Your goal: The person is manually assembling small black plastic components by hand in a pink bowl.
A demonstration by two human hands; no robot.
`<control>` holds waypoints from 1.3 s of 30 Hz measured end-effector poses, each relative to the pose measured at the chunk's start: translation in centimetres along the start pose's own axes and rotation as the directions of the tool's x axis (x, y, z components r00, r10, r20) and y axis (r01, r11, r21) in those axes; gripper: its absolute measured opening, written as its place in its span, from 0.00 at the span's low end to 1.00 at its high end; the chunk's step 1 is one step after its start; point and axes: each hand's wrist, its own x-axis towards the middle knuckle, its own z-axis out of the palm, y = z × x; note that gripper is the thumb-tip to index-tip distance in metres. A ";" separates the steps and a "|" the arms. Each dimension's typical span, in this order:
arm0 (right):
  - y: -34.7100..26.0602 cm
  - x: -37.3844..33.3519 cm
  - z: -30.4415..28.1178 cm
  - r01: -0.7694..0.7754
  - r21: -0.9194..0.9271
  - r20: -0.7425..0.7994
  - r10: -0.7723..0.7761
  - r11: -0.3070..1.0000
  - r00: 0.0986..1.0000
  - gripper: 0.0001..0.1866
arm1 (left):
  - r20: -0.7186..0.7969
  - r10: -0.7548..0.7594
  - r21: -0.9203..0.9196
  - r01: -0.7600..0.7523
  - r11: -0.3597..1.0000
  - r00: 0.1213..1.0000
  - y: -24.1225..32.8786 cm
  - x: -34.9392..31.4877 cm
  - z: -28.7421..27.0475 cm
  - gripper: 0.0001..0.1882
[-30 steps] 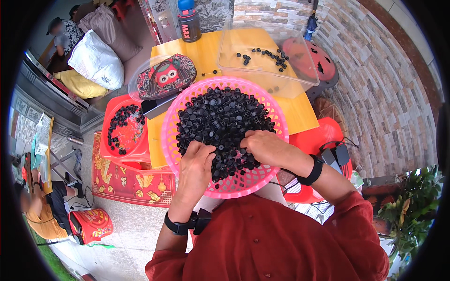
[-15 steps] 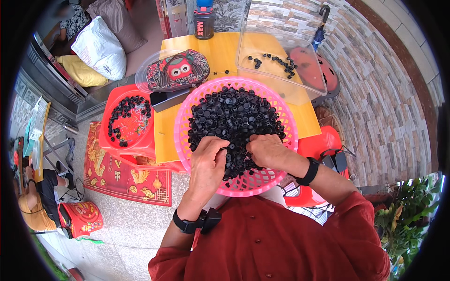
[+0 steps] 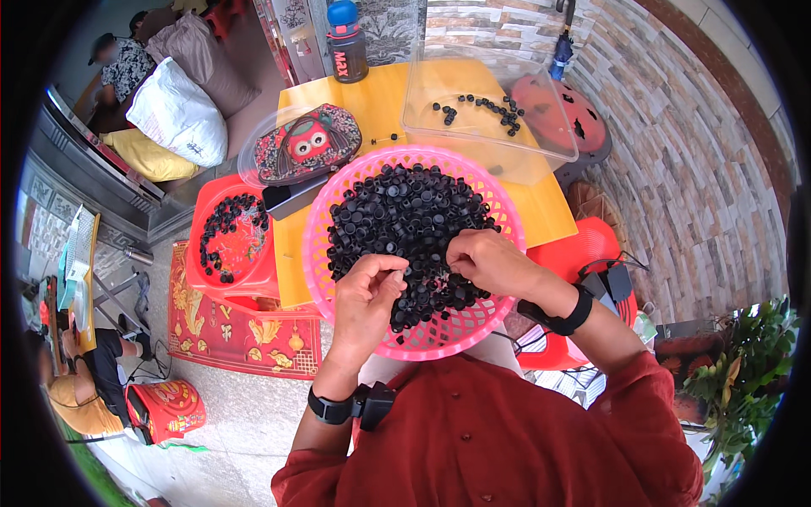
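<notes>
A pink lattice plastic basket [image 3: 454,341] holds a large heap of small black plastic caps [image 3: 407,203]. My left hand [image 3: 365,300] is over the basket's near left part, thumb and fingertips pinched together just above the caps. Whatever lies in that pinch is too small to make out. From the right, my right hand [image 3: 494,264] reaches in with its fingers curled and fingertips down at the heap. Those fingertips are partly hidden, and I cannot make out what they hold. Both wrists wear black bands.
Behind the basket, a yellow table [image 3: 384,93] bears a clear plastic tub [image 3: 494,144] with some caps, an owl-faced pouch [image 3: 308,144] and a bottle [image 3: 346,51]. A red stool [image 3: 198,270] at left holds more caps. Other people sit at the far left and lower left.
My left hand has lifted slightly off the caps, its pinched fingertips now showing. My right hand stays at the heap, its fingers turned a little. The whole view has shifted slightly.
</notes>
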 end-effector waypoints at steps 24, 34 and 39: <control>-2.1 2.5 3.9 -0.096 -0.530 0.151 0.205 0.843 0.967 0.10 | -0.100 -0.025 -0.256 -0.002 0.967 0.995 -0.4 -0.3 -0.9 0.08; -0.6 2.4 2.3 -0.201 -0.265 0.104 0.235 0.943 0.966 0.11 | -0.143 -0.037 -0.214 0.006 0.977 0.989 0.3 -0.3 -1.5 0.08; -0.3 1.7 0.3 -0.305 0.418 0.230 0.225 0.856 0.947 0.04 | -0.097 -0.059 -0.195 0.039 0.980 0.994 0.6 0.1 -1.3 0.08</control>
